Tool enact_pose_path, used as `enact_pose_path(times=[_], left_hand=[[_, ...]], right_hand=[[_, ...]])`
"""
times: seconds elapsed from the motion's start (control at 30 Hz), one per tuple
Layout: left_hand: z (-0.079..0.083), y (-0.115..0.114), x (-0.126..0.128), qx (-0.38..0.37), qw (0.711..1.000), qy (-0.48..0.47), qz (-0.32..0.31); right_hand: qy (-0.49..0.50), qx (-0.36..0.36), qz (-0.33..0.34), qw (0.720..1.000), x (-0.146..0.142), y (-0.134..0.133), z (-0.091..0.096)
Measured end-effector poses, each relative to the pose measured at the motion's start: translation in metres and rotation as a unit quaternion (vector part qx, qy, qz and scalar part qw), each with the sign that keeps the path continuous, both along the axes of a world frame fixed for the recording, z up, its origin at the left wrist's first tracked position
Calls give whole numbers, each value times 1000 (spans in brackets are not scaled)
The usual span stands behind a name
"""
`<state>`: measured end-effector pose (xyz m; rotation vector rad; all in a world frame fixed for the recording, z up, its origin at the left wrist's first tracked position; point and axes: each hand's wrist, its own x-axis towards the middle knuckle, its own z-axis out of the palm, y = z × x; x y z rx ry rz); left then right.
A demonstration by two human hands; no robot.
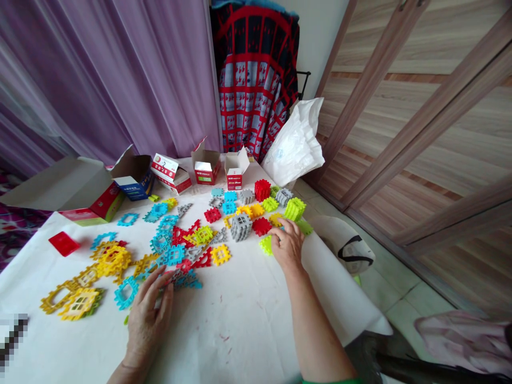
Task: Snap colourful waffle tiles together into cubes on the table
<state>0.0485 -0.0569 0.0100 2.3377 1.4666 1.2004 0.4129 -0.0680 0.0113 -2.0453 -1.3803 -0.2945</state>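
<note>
My left hand (151,312) rests at the near edge of a heap of plastic interlocking building pieces, fingers stretched out and slightly apart. Blue pieces (127,292) lie beside it, with red and grey ones by its fingertips. On the right, my right hand (288,245) is curled over the table. A bit of a blue building piece (282,228) shows between its thumb and forefinger, mostly hidden. Next to that hand are a flat lime-green piece (265,245), a red stack (262,226) and a grey stack (241,228). A tall lime-green stack (295,209) stands just beyond.
Open cardboard boxes (206,165) line the table's back edge. Yellow pieces (114,261) are heaped at left, near a red plastic tray (64,244). A white bag (296,144) stands behind the right corner. The white table cover (240,330) hangs over the right edge.
</note>
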Motion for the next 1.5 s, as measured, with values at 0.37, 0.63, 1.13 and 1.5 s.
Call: enact_pose_path(times=[0.37,0.63,1.13,1.5], left_hand=[[-10,4,-4,18,1000,11,-2],[-7,2,-4,5,1000,2,0],[-8,1,0,11,999,-38,-5],[6,32,-51,73,995,10,67]], right_hand=[[-11,-10,-3,1000,7,4,-9],[-17,-8,-1,1000,10,4,-13],[-75,151,18,986,1,1,0],[-111,256,198,939,-59,0,20]])
